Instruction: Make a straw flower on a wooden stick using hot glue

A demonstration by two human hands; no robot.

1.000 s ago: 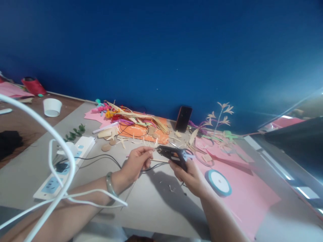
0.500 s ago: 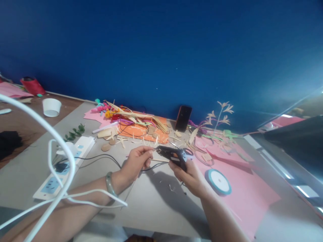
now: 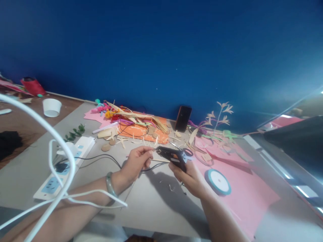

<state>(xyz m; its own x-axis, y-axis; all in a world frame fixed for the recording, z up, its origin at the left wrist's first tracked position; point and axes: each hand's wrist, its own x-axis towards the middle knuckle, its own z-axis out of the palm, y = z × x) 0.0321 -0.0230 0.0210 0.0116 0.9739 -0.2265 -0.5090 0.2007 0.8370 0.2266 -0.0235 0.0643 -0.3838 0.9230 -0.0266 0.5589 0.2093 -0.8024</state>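
Note:
My right hand (image 3: 189,176) grips a black glue gun (image 3: 172,156) with an orange label, its nozzle pointing left. My left hand (image 3: 137,161), a green bangle on its wrist, pinches a small pale strip (image 3: 154,144) right at the nozzle tip. Both hands hover over the grey table (image 3: 156,201), close together. A thin stick (image 3: 158,160) and a black cable (image 3: 106,157) lie just beneath them.
A white power strip (image 3: 64,166) lies at the left with plugs in it. Orange paper (image 3: 141,131) with straw scraps and wooden discs sits behind. A dark phone (image 3: 183,118) leans on the blue wall. Pink paper (image 3: 234,181) and a tape roll (image 3: 218,182) lie right. White cables (image 3: 50,148) cross the near left.
The glue gun and my right hand have shifted slightly left, closer to my left hand. Little else has moved.

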